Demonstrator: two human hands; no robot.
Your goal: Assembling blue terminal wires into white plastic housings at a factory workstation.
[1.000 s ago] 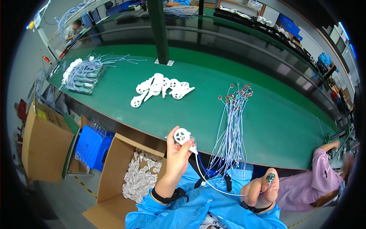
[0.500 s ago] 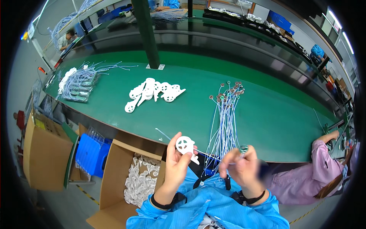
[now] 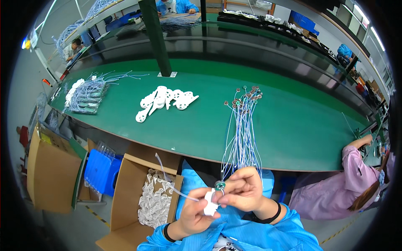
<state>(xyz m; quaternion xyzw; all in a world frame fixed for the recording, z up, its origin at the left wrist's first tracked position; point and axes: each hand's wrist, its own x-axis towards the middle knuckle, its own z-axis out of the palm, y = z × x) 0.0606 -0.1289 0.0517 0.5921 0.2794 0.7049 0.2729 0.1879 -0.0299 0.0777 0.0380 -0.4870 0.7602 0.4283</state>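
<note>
My left hand (image 3: 194,218) is closed on a white plastic part (image 3: 210,205), a disc with a tapering arm, now turned nearly edge-on. My right hand (image 3: 246,190) pinches a small round green board with a wire (image 3: 220,185) just above that part. The two hands almost touch, close to my body off the table's front edge. From the left hand a pale wire end (image 3: 178,192) sticks out up and to the left. Fingers hide where wire and white part meet.
On the green table (image 3: 192,129) lie a bundle of wires with round ends (image 3: 243,134), a pile of white parts (image 3: 161,100) and wired pieces (image 3: 86,96). A cardboard box (image 3: 121,196) of white parts stands at lower left. A person in pink (image 3: 331,188) sits at right.
My right hand has moved left and in toward my left hand, bringing the green board to the white part. The left hand has lowered and turned the part from face-on to edge-on.
</note>
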